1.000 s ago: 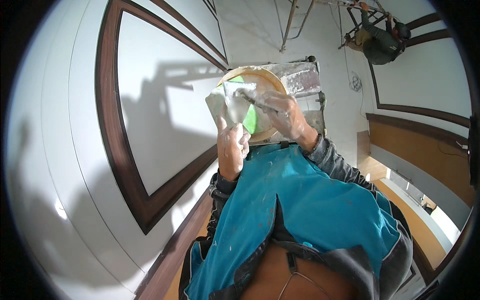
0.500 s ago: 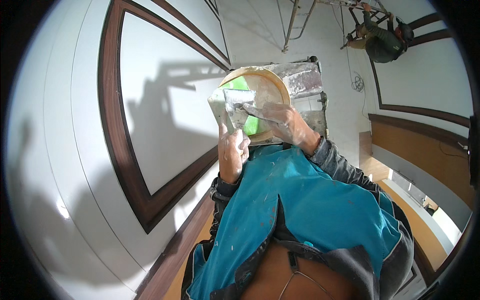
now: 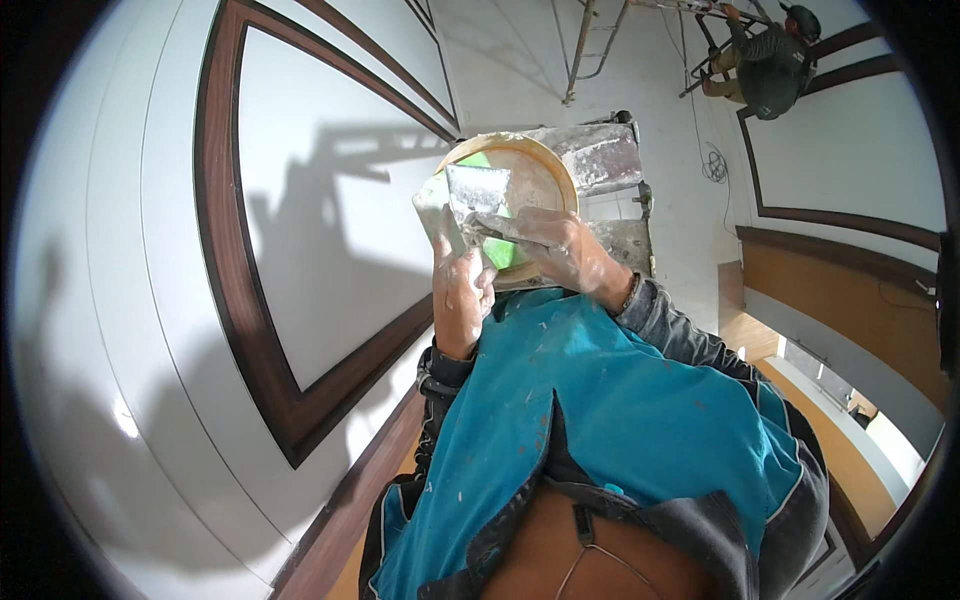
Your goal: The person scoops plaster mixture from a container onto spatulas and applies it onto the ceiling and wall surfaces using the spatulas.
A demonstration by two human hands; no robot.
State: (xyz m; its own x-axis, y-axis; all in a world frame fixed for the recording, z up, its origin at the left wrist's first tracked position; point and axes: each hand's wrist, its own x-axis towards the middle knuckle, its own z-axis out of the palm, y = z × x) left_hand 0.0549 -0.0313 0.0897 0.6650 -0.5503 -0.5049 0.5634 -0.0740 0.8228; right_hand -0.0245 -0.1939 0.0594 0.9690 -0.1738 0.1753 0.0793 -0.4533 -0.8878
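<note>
My right hand [image 3: 572, 252] grips a putty knife [image 3: 480, 187] whose broad metal blade is smeared with white paste. In my left hand [image 3: 462, 292] is a second, pale flat spreader [image 3: 431, 207], its face coated with the same white. The two blades overlap, with the putty knife in front of the spreader; whether they touch I cannot tell. Below both hands stands a round bucket [image 3: 562, 168] with a cream rim crusted by dried paste. Something bright green [image 3: 500, 254] shows behind the tools. Paste whitens the fingers of both hands.
A paste-stained platform [image 3: 607, 160] supports the bucket. To the left rises a white wall panel [image 3: 320, 200] with dark wood trim. Farther off are a ladder-like metal frame [image 3: 590, 55] and, at upper right, another person [image 3: 772, 75]. A coiled cable [image 3: 714, 165] lies on the floor.
The putty knife blade has shifted slightly away from me, and my right hand has moved a little left. Both tools stay gripped. The other person's head and body have moved up and left.
</note>
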